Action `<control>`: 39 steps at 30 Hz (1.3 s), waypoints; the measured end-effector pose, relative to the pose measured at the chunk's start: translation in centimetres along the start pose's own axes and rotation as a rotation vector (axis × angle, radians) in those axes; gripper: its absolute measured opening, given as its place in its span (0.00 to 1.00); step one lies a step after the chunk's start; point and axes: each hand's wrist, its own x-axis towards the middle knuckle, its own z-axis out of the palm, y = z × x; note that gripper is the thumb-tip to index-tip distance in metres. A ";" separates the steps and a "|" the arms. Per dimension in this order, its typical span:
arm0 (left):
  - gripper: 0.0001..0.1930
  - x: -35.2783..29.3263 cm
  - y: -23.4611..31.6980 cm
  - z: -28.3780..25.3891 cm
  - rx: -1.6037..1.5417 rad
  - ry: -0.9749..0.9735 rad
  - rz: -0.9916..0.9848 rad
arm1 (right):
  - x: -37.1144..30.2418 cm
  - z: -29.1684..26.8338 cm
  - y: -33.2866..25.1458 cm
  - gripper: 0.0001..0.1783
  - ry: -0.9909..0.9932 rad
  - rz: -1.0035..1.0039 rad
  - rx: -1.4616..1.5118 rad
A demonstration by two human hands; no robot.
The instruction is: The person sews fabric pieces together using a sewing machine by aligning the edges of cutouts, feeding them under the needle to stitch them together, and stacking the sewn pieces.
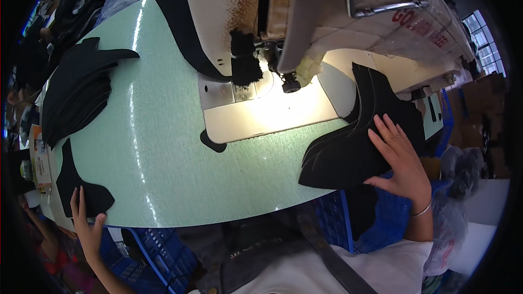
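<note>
My left hand (84,220) rests with fingers stretched over a black cut fabric piece (81,188) at the left edge of the pale green table. On the right, my right hand (397,158) lies spread on a stack of curved black fabric pieces (343,155) beside the sewing machine bed. Between them stands the sewing machine (272,122), its lamp lighting the bed under the needle area. Another black fabric piece (185,30) lies against the machine's left side. A fanned pile of black pieces (81,90) sits at the far left.
The table (174,179) curves along its front edge. Below it are a blue plastic basket (166,253) on the left and another blue basket (389,218) on the right. A metal lever (381,10) juts from the machine. Clear plastic bags (460,171) lie at the right.
</note>
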 end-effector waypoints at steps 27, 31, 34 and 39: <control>0.27 0.3 -12.7 1.7 -1.759 0.757 -0.534 | -1.6 3.2 1.1 0.34 0.203 -0.166 -0.239; 0.27 1.3 -5.3 -2.0 -0.729 1.032 -0.641 | -1.6 2.7 0.9 0.37 0.184 -0.075 -0.165; 0.21 3.1 4.8 -2.9 -0.586 0.759 -0.096 | -0.9 1.9 0.9 0.44 0.209 0.090 -0.071; 0.38 4.4 19.5 -1.0 -0.398 -0.365 0.465 | 0.9 -1.3 1.3 0.37 0.171 0.242 0.298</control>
